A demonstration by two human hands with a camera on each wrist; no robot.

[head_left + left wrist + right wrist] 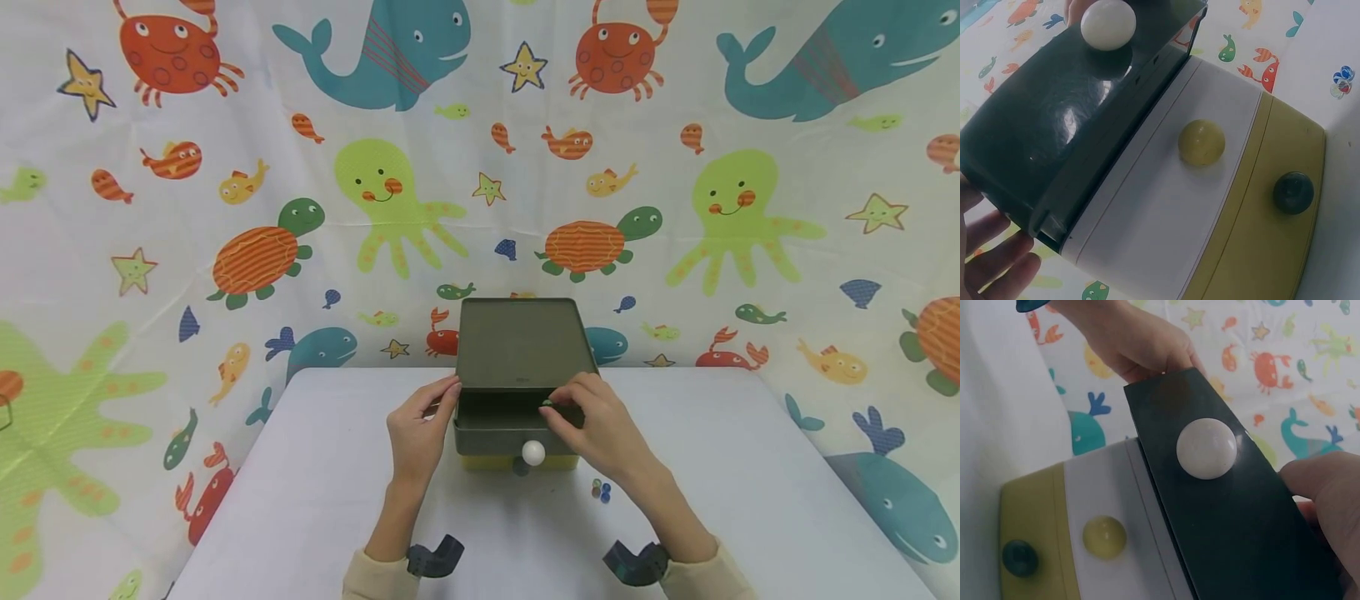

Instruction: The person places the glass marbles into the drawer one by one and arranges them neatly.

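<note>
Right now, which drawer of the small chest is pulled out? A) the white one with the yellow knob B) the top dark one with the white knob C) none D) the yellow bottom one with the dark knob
B: the dark top drawer with the white knob juts forward past the white drawer and yellow drawer, which sit flush.

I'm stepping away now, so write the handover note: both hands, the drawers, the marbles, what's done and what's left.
Left hand: fingers rest against the left side of the drawer box, steadying it.
Right hand: pinches a small green marble over the open top drawer.
The top drawer, with a white knob, is pulled out; the white and yellow drawers below look closed.
A few marbles lie on the table right of the box.
Done: top drawer opened.
Left, likely: release this marble, then handle the loose ones.
</note>
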